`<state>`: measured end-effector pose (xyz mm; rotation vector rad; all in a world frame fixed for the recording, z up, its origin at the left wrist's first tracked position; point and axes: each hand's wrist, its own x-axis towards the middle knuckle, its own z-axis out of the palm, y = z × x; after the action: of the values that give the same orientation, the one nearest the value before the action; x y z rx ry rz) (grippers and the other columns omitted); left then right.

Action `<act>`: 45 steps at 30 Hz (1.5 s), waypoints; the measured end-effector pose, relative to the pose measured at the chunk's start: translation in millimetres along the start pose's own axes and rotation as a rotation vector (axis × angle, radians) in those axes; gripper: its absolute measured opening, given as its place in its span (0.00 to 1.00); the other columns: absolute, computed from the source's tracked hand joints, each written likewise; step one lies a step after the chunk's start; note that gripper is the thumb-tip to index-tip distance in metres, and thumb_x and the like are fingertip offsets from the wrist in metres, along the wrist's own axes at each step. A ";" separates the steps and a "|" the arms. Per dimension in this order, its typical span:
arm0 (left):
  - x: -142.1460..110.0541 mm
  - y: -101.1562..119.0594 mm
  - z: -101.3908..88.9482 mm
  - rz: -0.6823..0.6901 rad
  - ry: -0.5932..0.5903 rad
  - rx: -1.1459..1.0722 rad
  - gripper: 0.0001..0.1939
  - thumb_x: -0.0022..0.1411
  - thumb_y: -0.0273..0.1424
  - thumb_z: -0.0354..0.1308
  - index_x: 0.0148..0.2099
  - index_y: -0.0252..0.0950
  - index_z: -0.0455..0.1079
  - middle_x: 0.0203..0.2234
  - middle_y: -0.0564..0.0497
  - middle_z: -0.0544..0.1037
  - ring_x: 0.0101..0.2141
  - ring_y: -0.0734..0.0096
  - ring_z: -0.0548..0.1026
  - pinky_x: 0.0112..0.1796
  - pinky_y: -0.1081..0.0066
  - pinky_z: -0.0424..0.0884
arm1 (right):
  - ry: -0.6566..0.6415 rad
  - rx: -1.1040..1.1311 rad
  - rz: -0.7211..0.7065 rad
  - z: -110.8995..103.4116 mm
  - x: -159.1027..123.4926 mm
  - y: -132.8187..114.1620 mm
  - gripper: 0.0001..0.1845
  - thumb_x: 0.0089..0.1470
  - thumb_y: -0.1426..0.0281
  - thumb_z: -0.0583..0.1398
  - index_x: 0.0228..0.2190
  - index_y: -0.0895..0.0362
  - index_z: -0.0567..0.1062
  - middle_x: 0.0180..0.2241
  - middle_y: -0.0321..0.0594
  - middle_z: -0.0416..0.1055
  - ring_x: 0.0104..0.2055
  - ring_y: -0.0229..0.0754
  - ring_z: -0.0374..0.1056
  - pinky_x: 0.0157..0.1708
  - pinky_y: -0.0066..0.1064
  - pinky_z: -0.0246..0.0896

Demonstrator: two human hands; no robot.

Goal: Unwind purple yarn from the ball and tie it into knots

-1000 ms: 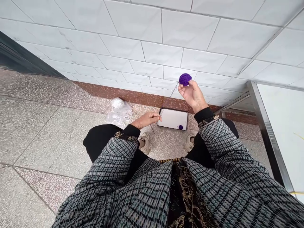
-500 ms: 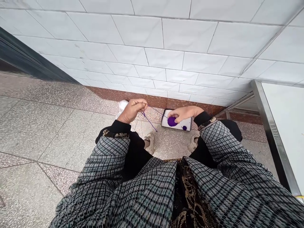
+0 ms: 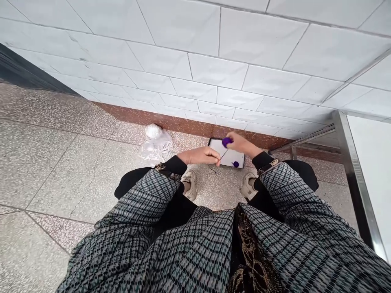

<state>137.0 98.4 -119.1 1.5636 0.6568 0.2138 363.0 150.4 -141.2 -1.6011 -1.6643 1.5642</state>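
Note:
My right hand (image 3: 240, 144) grips a purple ball of yarn (image 3: 226, 141) above the white tray (image 3: 217, 146) with a dark rim. From this ball a strand of purple yarn (image 3: 224, 154) runs taut, down and left, to my left hand (image 3: 204, 156), whose fingers pinch it. A loose yarn end (image 3: 211, 168) hangs below that hand. Inside the tray, near its front right corner, rests a smaller purple ball (image 3: 235, 164). My left hand is at the tray's left side and hides part of its edge.
A white ball of yarn (image 3: 153, 131) and a clear plastic bag (image 3: 156, 146) with white strands lie on the floor to the left, by the tiled wall (image 3: 171, 67). My shoes (image 3: 191, 185) flank the tray's near side. A metal-edged table (image 3: 356, 171) stands at the right.
My left hand has moved right, close to the tray and the right hand, shortening the strand between them. My right hand has raised the purple ball and turned it. The view has shifted slightly.

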 end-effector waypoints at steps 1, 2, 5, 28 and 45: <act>-5.6 1.7 -6.8 0.007 0.062 -0.027 0.17 0.64 0.42 0.59 0.36 0.33 0.78 0.29 0.49 0.76 0.29 0.71 0.67 0.34 0.70 0.62 | -0.151 -0.154 -0.001 0.6 -1.7 1.8 0.18 0.45 0.85 0.67 0.37 0.56 0.73 0.33 0.38 0.71 0.35 0.41 0.66 0.44 0.37 0.71; -11.6 2.5 -15.0 0.005 0.144 -0.047 0.17 0.64 0.43 0.59 0.36 0.33 0.77 0.28 0.50 0.75 0.27 0.72 0.65 0.33 0.71 0.60 | -0.319 -0.243 -0.013 0.0 -4.3 2.5 0.18 0.44 0.85 0.66 0.37 0.57 0.75 0.34 0.38 0.72 0.35 0.42 0.66 0.43 0.36 0.70; -27.5 1.5 -42.1 -0.031 0.312 0.002 0.15 0.63 0.43 0.61 0.36 0.34 0.76 0.27 0.51 0.73 0.28 0.73 0.64 0.33 0.71 0.59 | -0.767 -0.145 -0.089 -7.9 -15.0 -1.9 0.20 0.46 0.81 0.67 0.42 0.58 0.78 0.38 0.39 0.76 0.38 0.41 0.70 0.42 0.33 0.70; -29.9 -8.8 -44.1 -0.114 0.069 -0.010 0.21 0.66 0.50 0.62 0.37 0.35 0.77 0.21 0.51 0.71 0.24 0.69 0.67 0.31 0.69 0.65 | 0.283 1.334 -0.018 -36.0 -1.9 -14.3 0.01 0.65 0.70 0.59 0.38 0.54 0.69 0.40 0.38 0.75 0.32 0.32 0.70 0.39 0.21 0.77; -5.0 -35.5 -27.9 -0.376 0.361 0.102 0.17 0.62 0.27 0.60 0.20 0.33 0.68 0.13 0.50 0.72 0.17 0.76 0.65 0.24 0.74 0.59 | 0.187 0.910 0.516 28.5 24.0 58.0 0.15 0.68 0.59 0.61 0.34 0.57 0.70 0.28 0.40 0.71 0.29 0.36 0.64 0.31 0.29 0.70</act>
<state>108.9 118.5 -148.7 1.4784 1.2463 0.1829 359.4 143.7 -209.7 -1.5955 -0.2953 1.9082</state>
